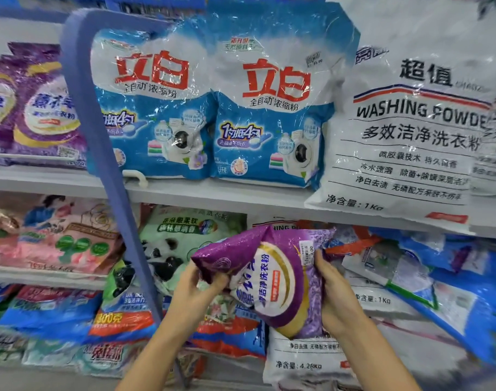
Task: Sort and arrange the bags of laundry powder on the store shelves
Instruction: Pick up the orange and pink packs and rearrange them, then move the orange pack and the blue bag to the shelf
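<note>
I hold a purple bag of laundry powder [272,277] turned on its side in front of the lower shelf. My left hand [196,289] grips its crumpled left end. My right hand [334,292] clasps its right edge, thumb on the front near the price sticker. Two blue-and-white bags [156,103] [272,108] stand upright on the upper shelf [213,193] above. A big white "WASHING POWDER" bag [410,131] leans at their right. Matching purple bags [43,108] stand at the upper left.
A blue shelf upright [108,153] runs diagonally down the left of centre. Pink bags [52,235], a green panda bag [182,244] and blue, orange and white bags [303,359] are piled on the lower shelves. Loose blue bags [438,277] lie heaped at the right.
</note>
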